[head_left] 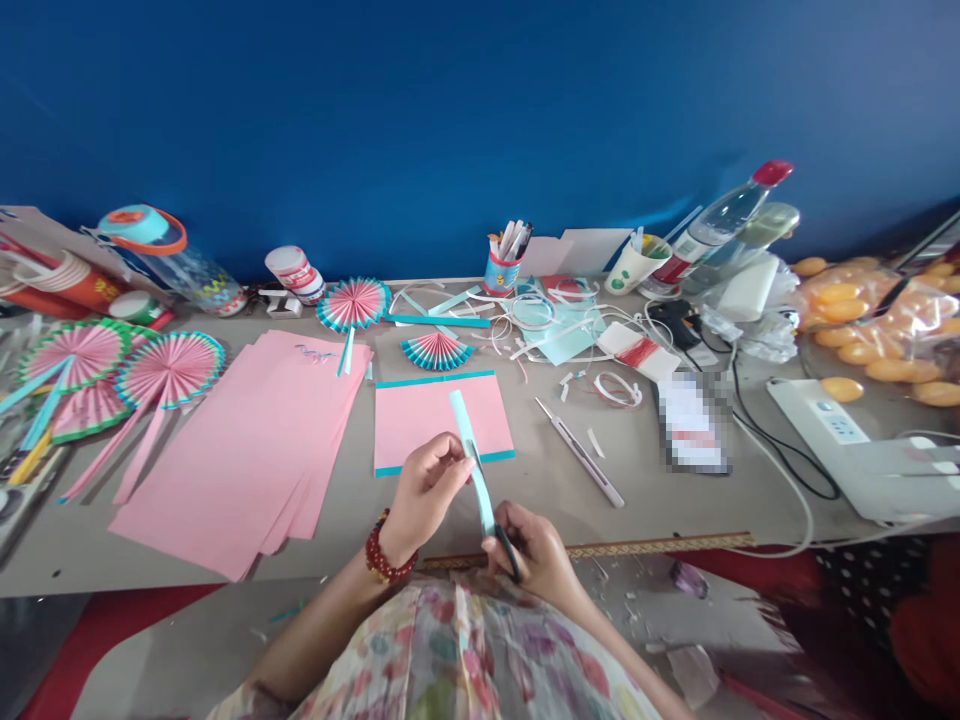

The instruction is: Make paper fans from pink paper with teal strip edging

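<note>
My left hand (429,487), with a red bead bracelet at its wrist, pinches a light blue paper strip (460,412) between thumb and fingers. The strip runs from above the hand down toward my right hand (534,548). Wrapped in my right hand are scissors with black handles (508,553); their blades lie along the strip and are mostly hidden. Beyond my hands a pink sheet with teal edges (405,422) lies flat on the table. Behind it rests a half-round pleated paper fan (437,351). A white craft knife (581,453) lies to the right.
Pink sheets (240,440) are stacked on the left beside finished round fans (171,370). Paper scraps and white cord (534,312) spread behind, near a pen cup (503,272). Bottles (712,225), a phone (691,425) and a power strip (836,425) occupy the right. A wooden ruler (660,545) lies along the front edge.
</note>
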A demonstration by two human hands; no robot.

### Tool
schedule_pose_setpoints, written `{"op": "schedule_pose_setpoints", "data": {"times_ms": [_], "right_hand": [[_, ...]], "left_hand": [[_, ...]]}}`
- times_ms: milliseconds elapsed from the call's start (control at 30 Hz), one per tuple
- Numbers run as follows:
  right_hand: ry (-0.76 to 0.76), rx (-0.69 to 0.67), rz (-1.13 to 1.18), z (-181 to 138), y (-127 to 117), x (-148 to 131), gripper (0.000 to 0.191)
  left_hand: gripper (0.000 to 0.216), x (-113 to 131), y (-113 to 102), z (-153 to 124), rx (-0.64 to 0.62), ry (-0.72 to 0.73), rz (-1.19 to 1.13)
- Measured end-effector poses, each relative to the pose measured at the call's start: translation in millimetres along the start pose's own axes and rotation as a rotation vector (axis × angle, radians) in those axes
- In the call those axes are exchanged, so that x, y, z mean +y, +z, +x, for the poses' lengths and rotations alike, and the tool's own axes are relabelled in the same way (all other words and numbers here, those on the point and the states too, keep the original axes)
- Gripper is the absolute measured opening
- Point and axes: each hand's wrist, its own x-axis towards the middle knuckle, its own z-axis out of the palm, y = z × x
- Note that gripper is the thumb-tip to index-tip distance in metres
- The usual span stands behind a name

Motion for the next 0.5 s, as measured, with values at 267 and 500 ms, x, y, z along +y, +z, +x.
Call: {"op": "schedule_pose_setpoints", "data": {"times_ms": [267, 500], "right_hand": [[0.006, -0.004, -0.002, -0.4, 0.5, 1.8, 0.049], [0.026, -0.005, 0.01, 0.0, 1.1, 3.4, 0.051]], "left_hand": [[0.024, -0.4, -8.0, 9.6, 0.007, 0.017, 0.034], [0.026, -2.2, -7.5, 8.6, 0.024, 0.01, 0.064]]}}
